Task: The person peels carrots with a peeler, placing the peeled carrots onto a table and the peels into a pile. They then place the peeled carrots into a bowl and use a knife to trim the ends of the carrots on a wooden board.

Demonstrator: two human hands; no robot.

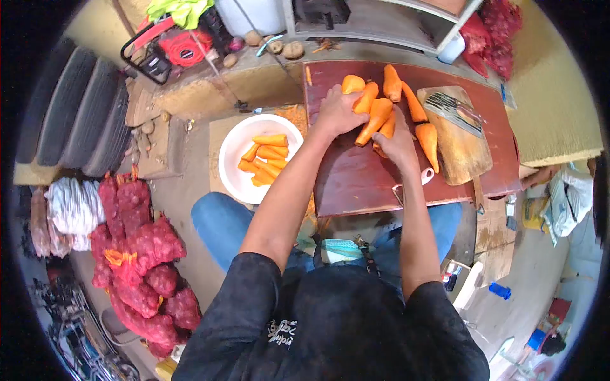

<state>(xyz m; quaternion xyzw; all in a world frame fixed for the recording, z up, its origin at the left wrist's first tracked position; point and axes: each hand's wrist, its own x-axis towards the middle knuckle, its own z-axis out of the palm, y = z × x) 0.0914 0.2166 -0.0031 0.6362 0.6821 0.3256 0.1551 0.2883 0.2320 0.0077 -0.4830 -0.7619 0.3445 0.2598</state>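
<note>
Both my hands are over the dark red table (pixel 343 184), gathering a cluster of peeled carrots (pixel 379 115). My left hand (pixel 338 113) curls against the carrots on the left side, its fingertips by a thick carrot (pixel 353 84) and another carrot (pixel 366 98). On the right side of the cluster, my right hand (pixel 398 145) has its fingers round a carrot (pixel 385 132), which it partly hides. More carrots lie just beyond and right of it, one upright in view (pixel 392 82) and one pointing toward me (pixel 427 143). A white-handled peeler (pixel 427 175) rests near my right wrist.
A wooden cutting board (pixel 464 155) with a slotted metal blade (pixel 454 113) lies on the table's right. At the table's left, a white basin (pixel 232 181) on the floor holds several carrots. Red mesh sacks (pixel 143 254) and stacked tyres (pixel 73 108) stand further left.
</note>
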